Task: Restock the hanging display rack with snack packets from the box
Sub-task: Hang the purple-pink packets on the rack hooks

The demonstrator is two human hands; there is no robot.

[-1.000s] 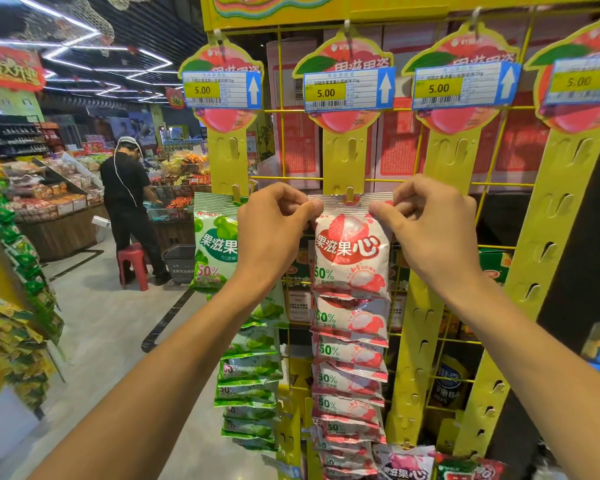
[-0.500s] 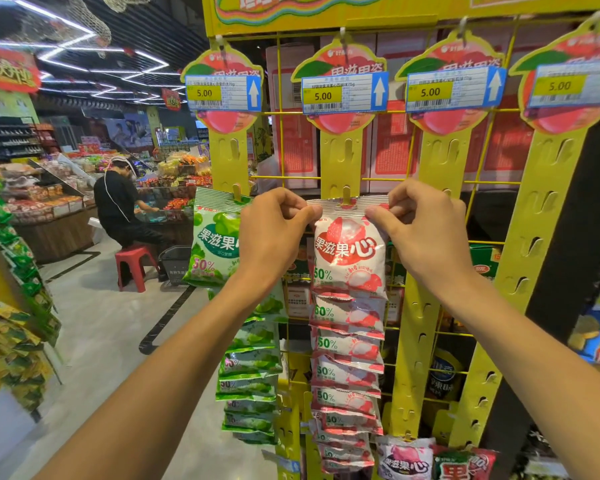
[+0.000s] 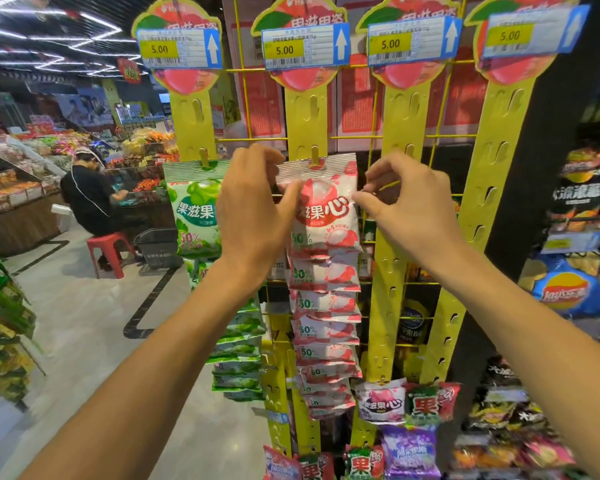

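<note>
Both hands have let go of the packet's top corners since the earlier frame.

Fingers (image 3: 281,161) of the left hand (image 3: 253,216) and right hand (image 3: 406,206) are loosely curled, pinching nothing; the lychee packet (image 3: 326,209) hangs on its peg on the yellow strip (image 3: 309,109). Best to check the hole is fully seated before reaching for another.

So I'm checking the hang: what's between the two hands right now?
In the head view, the top red-and-white snack packet hangs on its yellow strip between the left hand and the right hand.
</note>
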